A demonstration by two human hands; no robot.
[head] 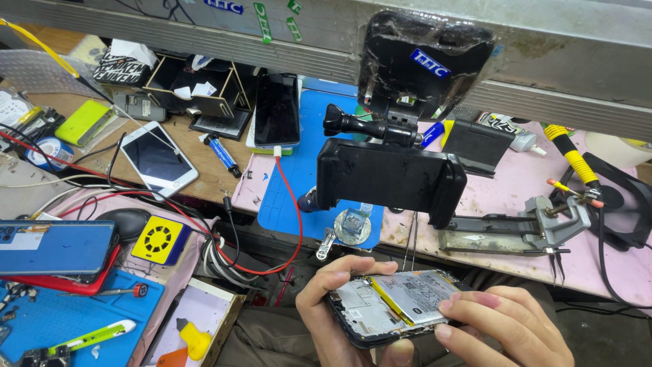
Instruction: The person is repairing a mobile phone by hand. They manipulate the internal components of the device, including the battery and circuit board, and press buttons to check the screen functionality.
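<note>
My left hand (333, 289) cradles the opened phone (380, 309) near me, below the worktop (475, 204), fingers wrapped around its edge to steady it; right hand (509, 326) fingers press together on the battery (418, 295).

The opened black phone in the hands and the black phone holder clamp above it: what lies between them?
In the head view, a small round metal base on the blue mat's edge.
</note>
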